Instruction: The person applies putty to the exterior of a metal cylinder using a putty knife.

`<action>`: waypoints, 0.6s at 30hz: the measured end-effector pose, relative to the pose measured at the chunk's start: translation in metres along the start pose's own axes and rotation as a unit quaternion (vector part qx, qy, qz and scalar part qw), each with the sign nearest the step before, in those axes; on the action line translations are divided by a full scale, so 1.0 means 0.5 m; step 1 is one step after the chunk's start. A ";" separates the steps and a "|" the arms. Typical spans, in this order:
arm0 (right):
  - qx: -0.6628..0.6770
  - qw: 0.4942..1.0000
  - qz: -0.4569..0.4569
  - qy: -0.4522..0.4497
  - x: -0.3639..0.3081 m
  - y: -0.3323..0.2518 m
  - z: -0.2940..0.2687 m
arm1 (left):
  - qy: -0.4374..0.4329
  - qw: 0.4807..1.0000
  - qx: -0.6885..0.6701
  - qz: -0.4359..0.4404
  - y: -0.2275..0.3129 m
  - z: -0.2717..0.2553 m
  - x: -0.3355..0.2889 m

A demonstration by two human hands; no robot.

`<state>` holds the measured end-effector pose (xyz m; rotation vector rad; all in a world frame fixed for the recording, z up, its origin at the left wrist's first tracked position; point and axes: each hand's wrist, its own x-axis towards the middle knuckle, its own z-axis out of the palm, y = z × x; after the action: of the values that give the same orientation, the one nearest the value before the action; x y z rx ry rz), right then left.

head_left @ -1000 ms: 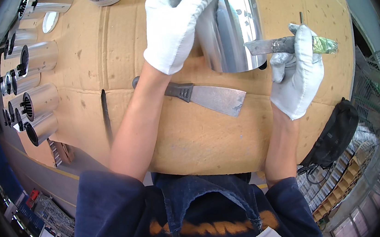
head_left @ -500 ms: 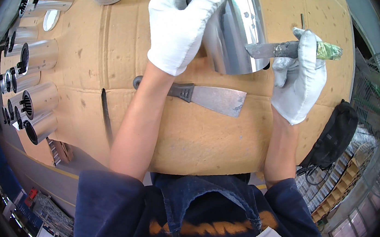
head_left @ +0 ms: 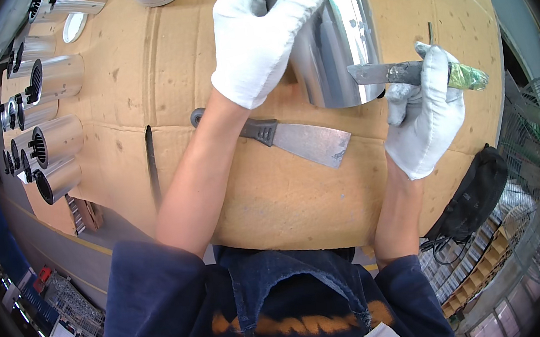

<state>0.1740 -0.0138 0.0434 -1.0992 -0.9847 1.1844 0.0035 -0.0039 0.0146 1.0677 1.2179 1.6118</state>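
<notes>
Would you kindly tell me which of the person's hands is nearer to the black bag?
Right. The right hand is up and slightly left of the black bag in the picture, apart from it; the left hand is much farther up and left.

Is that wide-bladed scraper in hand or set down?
Set down: the scraper lies flat on the cardboard, clear of both the left hand and the right hand.

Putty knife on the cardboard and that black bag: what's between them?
In the head view, cardboard and the right forearm come between the putty knife and black bag.
</notes>
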 end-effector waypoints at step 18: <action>0.017 0.997 0.058 -0.041 -0.003 -0.009 -0.014 | -0.007 1.000 -0.009 0.011 0.002 -0.006 -0.001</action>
<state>0.1815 -0.0165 0.0463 -1.1002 -0.9705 1.3432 0.0006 -0.0052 0.0150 1.0826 1.1853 1.6259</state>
